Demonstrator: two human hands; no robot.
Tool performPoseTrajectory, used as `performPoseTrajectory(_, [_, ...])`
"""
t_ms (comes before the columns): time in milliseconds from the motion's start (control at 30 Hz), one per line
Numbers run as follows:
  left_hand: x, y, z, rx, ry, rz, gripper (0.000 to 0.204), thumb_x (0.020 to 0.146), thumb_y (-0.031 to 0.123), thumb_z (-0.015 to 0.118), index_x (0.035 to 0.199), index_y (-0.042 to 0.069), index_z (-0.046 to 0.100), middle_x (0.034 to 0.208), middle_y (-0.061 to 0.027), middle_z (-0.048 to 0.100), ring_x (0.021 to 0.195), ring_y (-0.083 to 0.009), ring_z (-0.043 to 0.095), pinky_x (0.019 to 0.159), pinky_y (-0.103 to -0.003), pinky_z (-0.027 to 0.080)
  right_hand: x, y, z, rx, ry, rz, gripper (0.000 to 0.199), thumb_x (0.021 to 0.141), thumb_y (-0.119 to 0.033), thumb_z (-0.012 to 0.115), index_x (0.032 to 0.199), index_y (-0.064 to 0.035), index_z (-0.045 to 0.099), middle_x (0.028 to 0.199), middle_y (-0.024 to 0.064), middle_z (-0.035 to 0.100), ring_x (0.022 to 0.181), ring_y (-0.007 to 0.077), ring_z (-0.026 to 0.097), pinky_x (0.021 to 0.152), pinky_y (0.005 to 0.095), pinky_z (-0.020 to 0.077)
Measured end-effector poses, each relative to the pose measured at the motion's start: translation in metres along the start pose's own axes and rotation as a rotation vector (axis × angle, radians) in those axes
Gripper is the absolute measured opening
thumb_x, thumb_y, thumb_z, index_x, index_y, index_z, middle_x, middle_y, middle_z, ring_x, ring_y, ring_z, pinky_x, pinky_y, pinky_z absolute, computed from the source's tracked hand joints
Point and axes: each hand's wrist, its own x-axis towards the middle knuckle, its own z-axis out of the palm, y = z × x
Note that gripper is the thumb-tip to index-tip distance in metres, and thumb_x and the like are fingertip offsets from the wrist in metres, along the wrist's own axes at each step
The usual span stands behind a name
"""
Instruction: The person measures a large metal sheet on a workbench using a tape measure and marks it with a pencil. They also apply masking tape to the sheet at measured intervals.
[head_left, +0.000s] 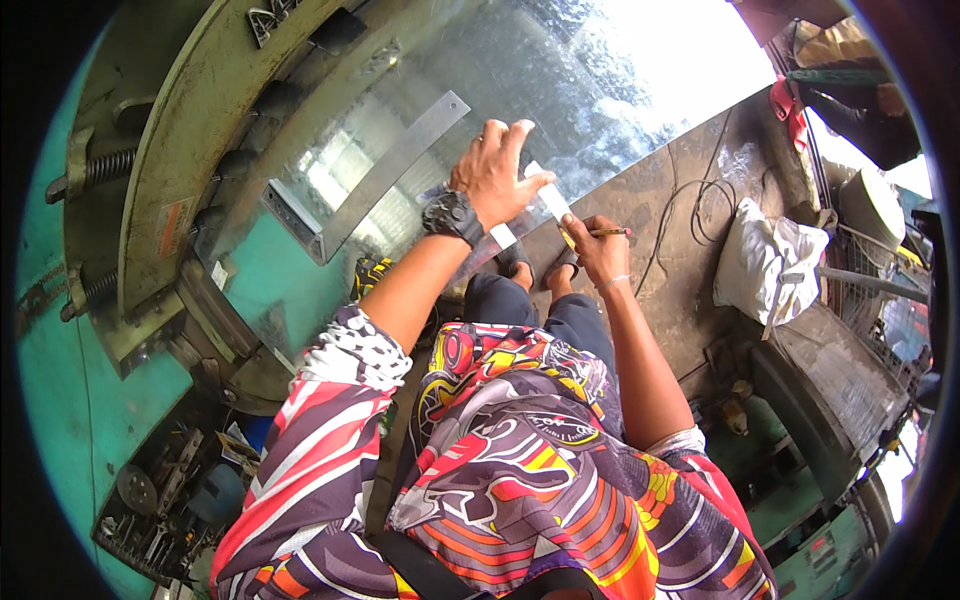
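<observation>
Pale strip [547, 193] at the metal sheet [600, 100] edge, between loosely spread left hand [496, 178] and right hand [601, 255] pinching a pencil [613, 232] (strip too? can't tell).

Hard glare whitens the metal sheet [570, 95] toward the upper right, while fisheye distortion bends the darkened outer edges.

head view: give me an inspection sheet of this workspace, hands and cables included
Surface: shiny metal sheet, smudged in patches
Job's things: pale strip by the sheet's near edge; pencil-like stick
Clutter: flat metal bar on the sheet; white sack at right
Hands: left hand at the sheet, grip unclear; right hand holding the pencil-like stick
Cables: thin dark cable looped on the floor
Surroundings: olive-green machine at left; tools at lower left
</observation>
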Motion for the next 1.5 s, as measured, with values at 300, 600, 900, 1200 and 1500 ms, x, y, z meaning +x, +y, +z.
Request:
performPoseTrajectory(300, [0.007, 0.015, 0.003, 0.045, 0.059, -0.016, 0.059, 0.085, 0.024, 0.08, 0.139, 0.02, 0.054, 0.125, -0.0148, 0.053, 0.107, -0.0388, 0.064, 0.085, -0.049, 0.055, 0.036, 0.001, -0.004, 0.348, -0.281, 0.004, 0.039, 0.094, -0.037, 0.08, 0.084, -0.0012, 0.068, 0.068, 0.0027, 0.063, 0.056, 0.01, 0.053, 0.05, 0.028, 0.0411])
performPoseTrajectory(600, [-0.039, 0.022, 0.02, -0.068, 0.123, -0.158, 0.02, 0.093, 0.017, 0.07, 0.109, 0.013, 0.06, 0.112, -0.0124, 0.054, 0.103, -0.037, 0.062, 0.085, -0.049, 0.052, 0.047, -0.001, -0.018, 0.449, -0.557, -0.05, 0.036, 0.097, -0.034, 0.078, 0.106, 0.0011, 0.075, 0.086, -0.0002, 0.068, 0.078, 0.0079, 0.059, 0.067, 0.0249, 0.0472])
performPoseTrajectory(900, [-0.085, 0.038, 0.022, -0.038, 0.086, -0.213, 0.028, 0.088, 0.019, 0.072, 0.112, 0.01, 0.061, 0.112, -0.0156, 0.056, 0.104, -0.0381, 0.062, 0.085, -0.05, 0.053, 0.044, 0.013, 0.036, 0.681, -0.674, -0.034, 0.026, 0.098, -0.027, 0.077, 0.09, -0.0032, 0.071, 0.079, -0.0019, 0.063, 0.067, 0.0071, 0.055, 0.058, 0.0245, 0.0445])
performPoseTrajectory(1200, [-0.09, 0.029, 0.043, 0.115, 0.099, -0.232, 0.039, 0.087, 0.015, 0.07, 0.125, 0.011, 0.059, 0.115, -0.0148, 0.056, 0.101, -0.0363, 0.064, 0.083, -0.047, 0.055, 0.087, 0.037, 0.077, 0.296, -0.767, -0.447, 0.026, 0.094, -0.02, 0.075, 0.109, 0.0015, 0.072, 0.1, 0.0084, 0.074, 0.084, 0.0163, 0.071, 0.076, 0.0309, 0.0578])
performPoseTrajectory(1500, [-0.124, 0.074, 0.046, 0.119, 0.223, -0.627, 0.04, 0.09, 0.025, 0.074, 0.125, 0.013, 0.059, 0.123, -0.0111, 0.057, 0.106, -0.0351, 0.063, 0.087, -0.048, 0.053, 0.119, 0.13, 0.041, -0.225, -0.783, -0.404, 0.037, 0.093, -0.031, 0.079, 0.112, -0.0005, 0.07, 0.104, 0.012, 0.073, 0.093, 0.0187, 0.07, 0.074, 0.035, 0.0569])
